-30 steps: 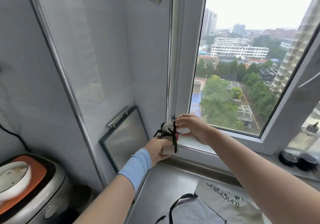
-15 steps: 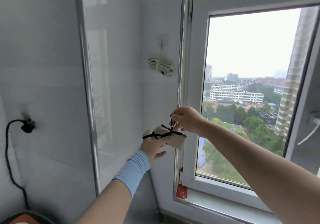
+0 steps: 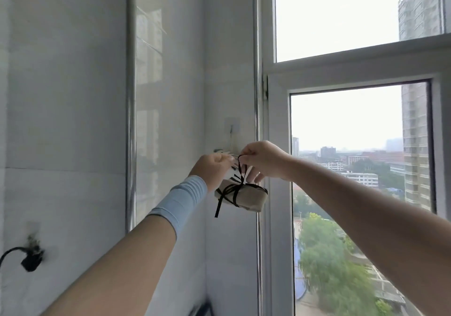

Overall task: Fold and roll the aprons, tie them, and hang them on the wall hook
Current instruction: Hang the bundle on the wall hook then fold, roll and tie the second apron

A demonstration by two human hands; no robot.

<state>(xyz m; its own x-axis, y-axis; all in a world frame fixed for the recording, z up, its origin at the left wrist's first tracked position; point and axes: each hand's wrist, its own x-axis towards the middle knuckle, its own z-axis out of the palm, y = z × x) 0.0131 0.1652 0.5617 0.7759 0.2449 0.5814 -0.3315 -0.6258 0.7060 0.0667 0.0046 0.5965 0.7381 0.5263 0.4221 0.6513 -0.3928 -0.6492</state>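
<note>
A rolled beige apron (image 3: 246, 197) tied with a black strap hangs in the air below my hands. My right hand (image 3: 262, 160) pinches the black strap loop above the roll. My left hand (image 3: 213, 169), with a light blue wrist sleeve, is raised just left of it, fingers curled near the strap; what it holds is hidden. A small wall hook (image 3: 231, 127) sits on the tiled wall just above both hands. Another rolled apron (image 3: 223, 151) hanging from the hook is mostly hidden behind my hands.
A white window frame (image 3: 275, 193) stands right of the hook, with a city view outside. A metal strip (image 3: 130, 120) runs down the tiled wall at left. A black plug and cable (image 3: 30, 262) sit low on the left wall.
Both hands have lifted the tied apron roll from the window sill up to just below the wall hook. The roll now dangles from the strap instead of resting in my left hand.
</note>
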